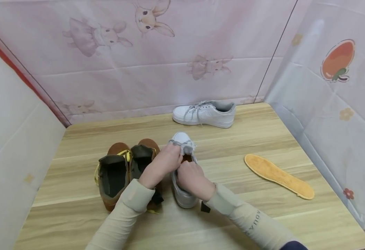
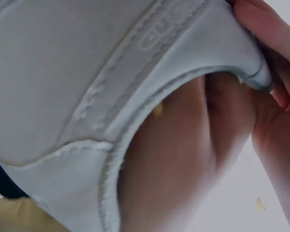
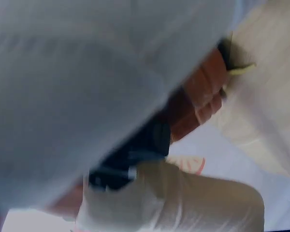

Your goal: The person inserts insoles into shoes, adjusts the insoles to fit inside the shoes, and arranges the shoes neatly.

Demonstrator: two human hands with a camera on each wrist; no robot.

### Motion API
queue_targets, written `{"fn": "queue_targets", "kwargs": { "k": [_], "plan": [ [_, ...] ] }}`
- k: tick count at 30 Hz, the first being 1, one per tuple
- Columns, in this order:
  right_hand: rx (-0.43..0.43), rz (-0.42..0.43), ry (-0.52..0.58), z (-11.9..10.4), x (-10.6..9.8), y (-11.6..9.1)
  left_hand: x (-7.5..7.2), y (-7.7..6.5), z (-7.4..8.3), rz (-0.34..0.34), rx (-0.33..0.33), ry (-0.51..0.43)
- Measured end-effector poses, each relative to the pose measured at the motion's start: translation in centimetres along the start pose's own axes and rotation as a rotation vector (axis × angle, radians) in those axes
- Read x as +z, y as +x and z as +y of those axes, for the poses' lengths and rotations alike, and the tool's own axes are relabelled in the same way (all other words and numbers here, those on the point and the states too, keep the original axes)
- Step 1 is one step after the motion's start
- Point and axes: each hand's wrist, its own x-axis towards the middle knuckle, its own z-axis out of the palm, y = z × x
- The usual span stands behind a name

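A white sneaker [image 1: 185, 199] stands on the table between my two hands, toe pointing away, its grey laces bunched near the tongue. My left hand [image 1: 167, 159] grips the upper edge of its opening near the tongue; in the left wrist view the fingers [image 2: 270, 29] curl at the rim. Into the opening reaches my right hand [image 1: 192, 176], knuckles up, its fingertips hidden inside the shoe. A small orange-brown patch [image 1: 186, 158] shows inside between the hands. In the right wrist view the sneaker's blurred side [image 3: 77, 96] fills much of the picture.
A second white sneaker [image 1: 205, 114] lies sideways at the table's back edge. To the right is an orange insole [image 1: 277, 176]. Two brown shoes [image 1: 119, 148] with yellow laces stand left, close to my left forearm. Printed curtains [image 1: 157, 83] enclose the wooden table [image 1: 238, 211].
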Motion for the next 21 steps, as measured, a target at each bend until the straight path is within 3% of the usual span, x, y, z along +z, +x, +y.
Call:
{"fn": "queue_targets", "kwargs": {
  "k": [4, 7, 12, 21],
  "plan": [
    [0.099, -0.019, 0.039, -0.13, 0.63, 0.60, -0.05, -0.17, 0.24, 0.029, 0.036, 0.035],
    [0.110, -0.026, 0.007, -0.25, 0.86, 0.80, -0.11, -0.29, 0.33, 0.036, 0.025, 0.041],
    [0.073, -0.089, -0.103, -0.34, 0.84, 0.88, -0.13, -0.31, 0.33, 0.031, 0.014, 0.021],
    [-0.051, -0.148, -0.166, -0.14, 0.52, 0.69, -0.27, -0.19, 0.22, 0.016, 0.006, -0.016]
  ]
}}
